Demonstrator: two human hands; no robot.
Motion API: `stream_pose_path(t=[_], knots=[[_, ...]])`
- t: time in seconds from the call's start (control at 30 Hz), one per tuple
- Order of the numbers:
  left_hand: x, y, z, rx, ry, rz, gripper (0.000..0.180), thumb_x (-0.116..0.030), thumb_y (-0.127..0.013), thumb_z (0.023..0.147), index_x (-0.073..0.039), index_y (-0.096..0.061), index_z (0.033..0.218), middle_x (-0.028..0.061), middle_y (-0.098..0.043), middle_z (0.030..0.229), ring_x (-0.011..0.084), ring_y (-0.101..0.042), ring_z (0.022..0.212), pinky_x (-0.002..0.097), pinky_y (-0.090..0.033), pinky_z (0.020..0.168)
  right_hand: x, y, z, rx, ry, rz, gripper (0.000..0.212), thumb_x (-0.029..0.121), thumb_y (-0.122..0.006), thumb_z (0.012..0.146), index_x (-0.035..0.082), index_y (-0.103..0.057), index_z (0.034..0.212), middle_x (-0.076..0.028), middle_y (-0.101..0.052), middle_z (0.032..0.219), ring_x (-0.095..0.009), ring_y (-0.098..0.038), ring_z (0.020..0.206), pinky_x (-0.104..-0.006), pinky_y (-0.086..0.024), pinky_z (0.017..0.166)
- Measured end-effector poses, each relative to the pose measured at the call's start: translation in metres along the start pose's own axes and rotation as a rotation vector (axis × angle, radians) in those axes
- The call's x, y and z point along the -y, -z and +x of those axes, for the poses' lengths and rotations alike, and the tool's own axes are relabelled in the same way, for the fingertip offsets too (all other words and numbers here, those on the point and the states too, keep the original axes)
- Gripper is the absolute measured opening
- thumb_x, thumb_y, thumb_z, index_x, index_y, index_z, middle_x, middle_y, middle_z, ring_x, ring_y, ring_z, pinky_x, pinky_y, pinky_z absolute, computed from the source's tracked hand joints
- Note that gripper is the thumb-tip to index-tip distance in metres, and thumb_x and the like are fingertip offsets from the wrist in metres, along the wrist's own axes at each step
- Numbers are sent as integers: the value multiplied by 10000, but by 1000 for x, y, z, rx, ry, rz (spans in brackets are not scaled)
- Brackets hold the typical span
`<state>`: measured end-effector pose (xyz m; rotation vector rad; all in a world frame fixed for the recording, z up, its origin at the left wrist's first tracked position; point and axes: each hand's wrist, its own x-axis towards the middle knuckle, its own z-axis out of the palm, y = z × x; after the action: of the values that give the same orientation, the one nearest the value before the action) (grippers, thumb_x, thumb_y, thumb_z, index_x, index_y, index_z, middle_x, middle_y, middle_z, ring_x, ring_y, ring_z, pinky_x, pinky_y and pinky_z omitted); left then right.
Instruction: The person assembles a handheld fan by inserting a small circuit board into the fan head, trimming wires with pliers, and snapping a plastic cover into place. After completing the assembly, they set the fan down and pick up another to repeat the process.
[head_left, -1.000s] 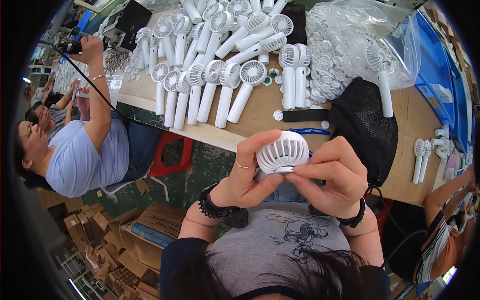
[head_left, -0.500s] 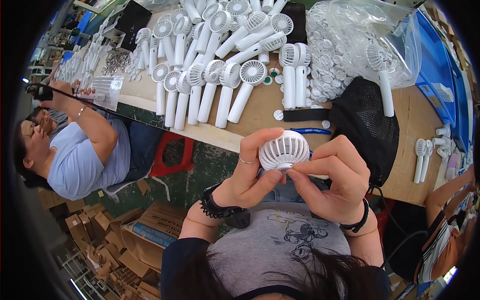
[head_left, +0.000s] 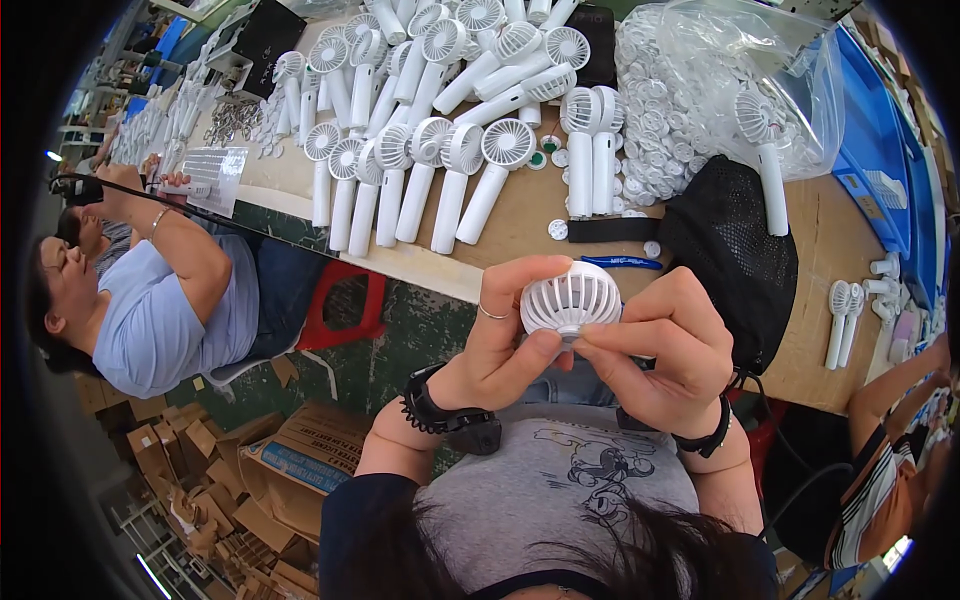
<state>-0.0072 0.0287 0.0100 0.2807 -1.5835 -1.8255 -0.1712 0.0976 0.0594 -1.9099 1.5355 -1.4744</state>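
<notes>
A white handheld fan (head_left: 570,298) with a round slatted cage is held up in front of my chest. My left hand (head_left: 492,355) is closed round the cage, index finger over its top and thumb at its lower edge. With thumb and index finger pinched together, my right hand (head_left: 672,358) grips at the hub at the cage's lower middle; whether a small part sits between these fingertips is hidden. The fan's handle is out of sight behind the cage and my hands. Beyond lies a blue pen (head_left: 620,262) next to a black strap (head_left: 612,231).
Many white fans (head_left: 430,140) lie across the table (head_left: 400,268). Small white discs (head_left: 655,130) are heaped by a clear plastic bag (head_left: 800,90). A black mesh bag (head_left: 735,260) carries another fan. Blue trays (head_left: 875,150) stand right. A co-worker (head_left: 165,310) sits left, near cardboard boxes (head_left: 300,460).
The fan and both hands have shifted only slightly. My right fingers stay pinched at the hub, and my right hand has tilted a little. The co-worker's hands at the left have moved a bit.
</notes>
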Motion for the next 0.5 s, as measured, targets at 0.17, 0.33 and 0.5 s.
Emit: stream_pose_path(t=[0.17,0.33,0.5], knots=[[1,0,0,-2,-40,11,504,-108,-455,914,-80,-195,1346,122,-462,1158,105,-525,841,225,-485,634,-5,-5,-4,-17,-74,139,236,28,-798,600,60,-659,787,-24,-500,747,-127,-450,655,-235,-356,558],[0,-1,1,10,-54,-1,504,-107,-447,914,-82,-189,1345,132,-466,1154,109,-529,842,229,-483,639,-7,-7,-5,-53,-56,157,239,43,-809,601,60,-657,785,-16,-476,748,-123,-430,662,-240,-340,560],[0,-2,2,-2,-58,-17,501,-111,-436,918,-84,-181,1350,132,-473,1143,110,-528,835,233,-480,639,-7,-6,-5,-67,-28,116,239,29,-807,594,57,-656,778,-12,-472,741,-122,-423,654,-241,-325,554]])
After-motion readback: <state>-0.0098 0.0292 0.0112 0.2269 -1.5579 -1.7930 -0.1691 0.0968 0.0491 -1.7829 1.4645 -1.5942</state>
